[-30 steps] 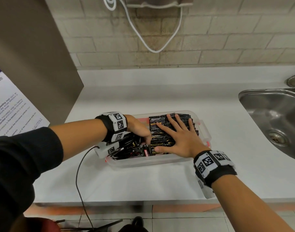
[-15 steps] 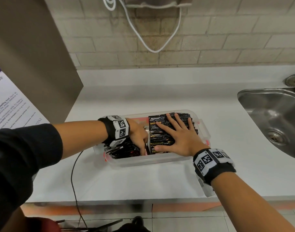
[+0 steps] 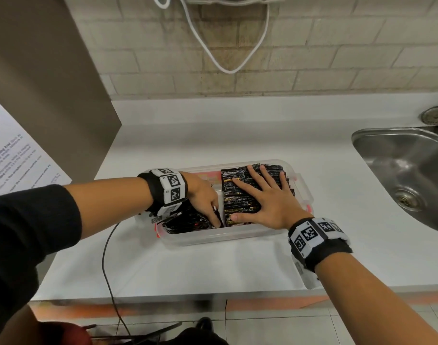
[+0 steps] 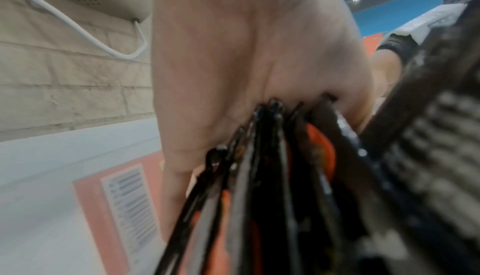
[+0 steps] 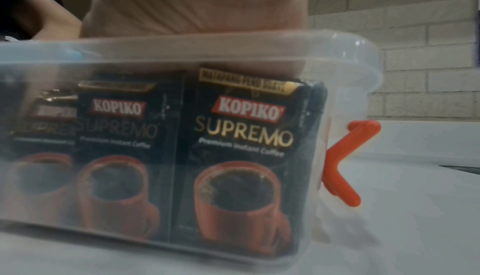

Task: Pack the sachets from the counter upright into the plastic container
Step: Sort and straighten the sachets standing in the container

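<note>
A clear plastic container [image 3: 223, 236] with orange latches sits on the white counter. Black coffee sachets [image 3: 238, 195] stand upright in its right part, and their printed faces [image 5: 241, 146] show through the wall [image 5: 350, 53]. My right hand [image 3: 270, 197] lies flat on their tops with its fingers spread. My left hand [image 3: 205, 200] reaches down into the left part, beside that row. It holds a bundle of sachets [image 3: 188, 220] between fingers and thumb. In the left wrist view the bundle [image 4: 272, 176] fans out below the palm [image 4: 246, 53].
A steel sink [image 3: 407, 175] is set into the counter at the right. A brown panel [image 3: 51, 83] with a poster [image 3: 14, 155] closes off the left side. A black cable [image 3: 106, 257] hangs over the counter's front edge. A white cord [image 3: 228, 68] loops on the brick wall.
My left hand has moved right and down into the container with its bundle, closing up to the upright row. The right hand has stayed flat on the sachets.
</note>
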`<state>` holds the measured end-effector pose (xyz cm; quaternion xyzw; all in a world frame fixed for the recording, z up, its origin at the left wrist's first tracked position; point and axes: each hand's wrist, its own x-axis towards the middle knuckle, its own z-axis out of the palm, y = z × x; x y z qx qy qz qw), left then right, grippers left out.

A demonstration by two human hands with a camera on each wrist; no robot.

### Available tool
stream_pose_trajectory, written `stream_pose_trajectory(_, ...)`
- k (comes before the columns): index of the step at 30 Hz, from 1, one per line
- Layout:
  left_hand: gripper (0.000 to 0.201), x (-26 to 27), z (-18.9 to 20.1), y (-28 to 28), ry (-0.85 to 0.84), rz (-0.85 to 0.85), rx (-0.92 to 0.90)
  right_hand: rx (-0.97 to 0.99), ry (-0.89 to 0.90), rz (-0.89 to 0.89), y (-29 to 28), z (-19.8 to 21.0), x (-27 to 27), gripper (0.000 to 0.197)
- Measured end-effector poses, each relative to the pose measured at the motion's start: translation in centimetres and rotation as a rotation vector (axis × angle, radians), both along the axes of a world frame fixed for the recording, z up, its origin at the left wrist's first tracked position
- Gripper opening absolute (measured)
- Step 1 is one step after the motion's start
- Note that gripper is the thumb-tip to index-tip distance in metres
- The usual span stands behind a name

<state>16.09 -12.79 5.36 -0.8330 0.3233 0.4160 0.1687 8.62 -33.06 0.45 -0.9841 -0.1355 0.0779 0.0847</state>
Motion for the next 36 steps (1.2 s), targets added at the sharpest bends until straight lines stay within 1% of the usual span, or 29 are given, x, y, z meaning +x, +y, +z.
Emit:
stream_pose_trajectory(7, 0.059, 0.5, 1.1, 0.8, 0.093, 0.057, -0.054, 0.02, -0.015, -0.003, 0.1, 0.5, -0.5, 0.101)
stream_pose_trajectory(11, 0.052, 1.0, 1.2, 1.2, 0.14, 0.115, -0.084, 0.026, -0.104, 0.038, 0.4, 1.5, -1.0, 0.104)
stream_pose_trajectory(14, 0.048, 1.4, 1.3, 1.7, 0.195, 0.153, -0.095, 0.082, -0.169, 0.105, 1.1, 3.0, -1.1, 0.103)
stream_pose_trajectory(16, 0.046, 1.4, 1.4, 1.9, 0.211, 0.157, -0.099, 0.132, -0.223, 0.124, 2.1, 4.3, -0.9, 0.093)
stream_pose_trajectory(18, 0.044, 1.4, 1.4, 2.1, 0.209, 0.154, -0.107, 0.112, -0.292, 0.139, 3.5, 5.3, -0.5, 0.072)
stream_pose_trajectory(19, 0.043, 1.6, 1.5, 2.2, 0.206, 0.152, -0.114, 0.076, -0.291, 0.15, 4.4, 5.7, -0.2, 0.063)
stream_pose_trajectory(21, 0.034, 1.8, 1.8, 2.3, 0.213, 0.156, -0.131, -0.001, -0.218, 0.17, 6.2, 6.1, 0.0, 0.052)
stream_pose_trajectory(24, 0.017, 1.9, 2.1, 2.8, 0.229, 0.181, -0.174, -0.101, -0.094, 0.155, 8.1, 6.3, 0.0, 0.044)
stream_pose_trajectory(27, 0.014, 1.9, 2.2, 3.3, 0.25, 0.217, -0.227, -0.129, 0.011, 0.136, 9.0, 6.3, -0.1, 0.034)
stream_pose_trajectory(29, 0.013, 1.9, 2.2, 3.5, 0.261, 0.246, -0.258, -0.08, 0.051, 0.104, 9.3, 6.2, 0.0, 0.028)
stream_pose_trajectory(32, 0.017, 2.0, 2.3, 3.7, 0.258, 0.281, -0.262, 0.076, 0.126, 0.036, 9.4, 6.3, 0.2, 0.021)
stream_pose_trajectory(36, 0.013, 2.1, 2.3, 3.7, 0.265, 0.262, -0.269, 0.289, 0.251, -0.011, 9.0, 6.8, 0.5, 0.024)
